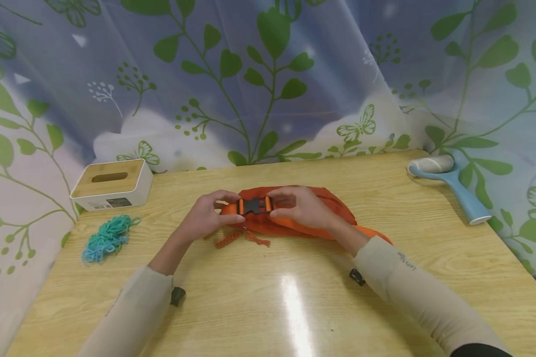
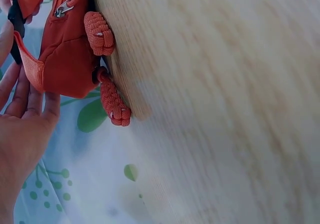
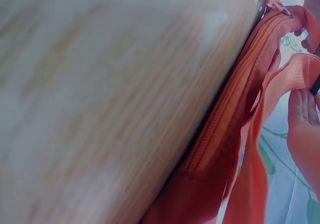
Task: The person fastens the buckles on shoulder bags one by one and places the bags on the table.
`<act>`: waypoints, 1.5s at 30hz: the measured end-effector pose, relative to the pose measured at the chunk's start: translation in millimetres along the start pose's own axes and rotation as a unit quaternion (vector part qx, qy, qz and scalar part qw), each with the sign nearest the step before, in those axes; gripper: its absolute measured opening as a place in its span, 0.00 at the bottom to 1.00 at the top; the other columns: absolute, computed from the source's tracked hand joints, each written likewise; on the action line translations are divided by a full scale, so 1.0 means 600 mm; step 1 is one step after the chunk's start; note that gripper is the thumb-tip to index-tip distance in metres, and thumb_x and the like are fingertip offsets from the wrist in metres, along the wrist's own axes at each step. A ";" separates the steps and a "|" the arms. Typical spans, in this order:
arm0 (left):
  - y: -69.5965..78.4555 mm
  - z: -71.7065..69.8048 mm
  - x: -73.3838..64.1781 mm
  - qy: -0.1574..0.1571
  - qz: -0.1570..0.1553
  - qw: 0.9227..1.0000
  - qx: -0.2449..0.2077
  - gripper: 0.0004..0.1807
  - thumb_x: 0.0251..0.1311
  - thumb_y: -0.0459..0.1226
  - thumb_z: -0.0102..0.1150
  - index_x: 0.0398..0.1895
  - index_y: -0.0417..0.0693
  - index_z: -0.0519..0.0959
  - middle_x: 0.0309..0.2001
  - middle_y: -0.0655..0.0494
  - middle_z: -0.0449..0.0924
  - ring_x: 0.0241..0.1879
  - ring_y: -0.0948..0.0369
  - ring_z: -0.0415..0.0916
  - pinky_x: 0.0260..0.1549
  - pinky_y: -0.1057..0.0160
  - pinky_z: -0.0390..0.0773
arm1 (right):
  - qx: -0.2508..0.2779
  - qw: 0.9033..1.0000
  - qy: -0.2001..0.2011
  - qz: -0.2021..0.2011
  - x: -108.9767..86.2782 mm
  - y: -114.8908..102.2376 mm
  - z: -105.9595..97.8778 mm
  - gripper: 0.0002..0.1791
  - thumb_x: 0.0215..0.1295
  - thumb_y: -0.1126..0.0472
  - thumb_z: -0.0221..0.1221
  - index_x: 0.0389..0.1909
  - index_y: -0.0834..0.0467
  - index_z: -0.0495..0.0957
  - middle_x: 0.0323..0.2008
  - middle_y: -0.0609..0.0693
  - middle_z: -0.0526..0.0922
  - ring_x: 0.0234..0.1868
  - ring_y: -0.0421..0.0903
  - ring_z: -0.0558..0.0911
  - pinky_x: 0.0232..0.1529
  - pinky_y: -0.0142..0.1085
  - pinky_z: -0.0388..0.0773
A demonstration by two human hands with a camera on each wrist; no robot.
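A red-orange waist bag [image 1: 314, 196] lies on the wooden table with its orange strap [image 3: 260, 134] raised in front. Across the strap sits a black side-release buckle [image 1: 252, 206], its two halves together; whether they are fully locked I cannot tell. My left hand [image 1: 204, 216] pinches the buckle's left end between thumb and fingers. At the opposite end, my right hand [image 1: 304, 209] grips the buckle and strap the same way. Braided zipper pulls [image 2: 114, 101] hang from the bag in the left wrist view. A zipper [image 3: 225, 101] runs along the bag in the right wrist view.
A white tissue box [image 1: 111, 184] with a wooden lid stands at the back left. In front of it lies a bundle of green-blue yarn [image 1: 109, 239]. A blue-handled lint roller [image 1: 451, 181] rests at the back right. A patterned curtain [image 1: 268, 84] hangs behind the table.
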State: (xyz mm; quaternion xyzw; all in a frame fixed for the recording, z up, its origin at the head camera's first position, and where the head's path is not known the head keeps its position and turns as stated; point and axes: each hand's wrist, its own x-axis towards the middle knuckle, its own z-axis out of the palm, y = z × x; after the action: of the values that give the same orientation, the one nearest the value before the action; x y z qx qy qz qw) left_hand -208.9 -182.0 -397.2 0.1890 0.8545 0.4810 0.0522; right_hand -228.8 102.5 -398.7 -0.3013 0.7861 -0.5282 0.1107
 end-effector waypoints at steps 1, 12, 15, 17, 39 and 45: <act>0.000 0.000 0.000 0.001 0.001 1.000 -0.002 0.25 0.55 0.39 0.77 0.56 0.43 0.81 0.53 0.48 0.81 0.53 0.51 0.77 0.56 0.47 0.76 | -0.003 1.000 -0.001 0.002 0.000 0.000 -0.001 0.26 0.63 0.63 0.71 0.62 0.63 0.79 0.57 0.54 0.83 0.57 0.50 0.82 0.57 0.45 0.79; 0.001 -0.001 -0.004 0.002 0.002 1.000 -0.003 0.26 0.56 0.37 0.76 0.58 0.40 0.81 0.55 0.45 0.81 0.54 0.48 0.76 0.57 0.46 0.76 | 0.011 1.000 -0.003 0.000 0.001 -0.001 0.005 0.24 0.62 0.65 0.71 0.60 0.63 0.80 0.56 0.55 0.83 0.55 0.49 0.83 0.56 0.43 0.79; -0.001 -0.001 -0.011 0.002 -0.004 1.000 -0.007 0.26 0.57 0.38 0.75 0.58 0.39 0.80 0.56 0.44 0.80 0.55 0.46 0.77 0.55 0.46 0.77 | 0.015 1.000 -0.004 -0.004 0.002 0.000 0.013 0.24 0.62 0.65 0.71 0.59 0.63 0.81 0.56 0.53 0.83 0.54 0.48 0.84 0.55 0.42 0.80; -0.004 0.000 -0.013 0.001 -0.009 1.000 -0.013 0.27 0.58 0.38 0.75 0.59 0.38 0.80 0.57 0.43 0.80 0.55 0.44 0.77 0.53 0.46 0.78 | 0.016 1.000 -0.004 -0.002 0.002 0.000 0.016 0.24 0.62 0.65 0.71 0.60 0.63 0.81 0.56 0.53 0.83 0.54 0.47 0.84 0.55 0.41 0.80; -0.001 0.006 -0.007 0.009 0.007 1.000 0.009 0.25 0.58 0.40 0.75 0.58 0.42 0.82 0.57 0.47 0.81 0.57 0.44 0.77 0.52 0.48 0.80 | -0.017 1.000 0.023 0.000 -0.003 -0.010 0.020 0.26 0.63 0.63 0.70 0.62 0.62 0.80 0.54 0.55 0.84 0.54 0.50 0.84 0.57 0.41 0.79; -0.001 0.008 -0.009 0.011 0.011 1.000 0.005 0.25 0.58 0.39 0.75 0.58 0.41 0.82 0.57 0.46 0.81 0.58 0.43 0.76 0.52 0.47 0.80 | -0.031 0.999 0.021 0.001 0.000 -0.015 0.024 0.26 0.63 0.63 0.70 0.62 0.62 0.80 0.54 0.55 0.84 0.54 0.49 0.84 0.56 0.39 0.79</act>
State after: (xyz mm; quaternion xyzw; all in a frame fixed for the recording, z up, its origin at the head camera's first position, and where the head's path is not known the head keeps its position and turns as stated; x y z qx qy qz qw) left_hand -202.7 -180.8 -400.7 0.1931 0.8552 0.4796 0.0369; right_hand -218.5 89.4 -396.7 -0.2927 0.8044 -0.5099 0.0849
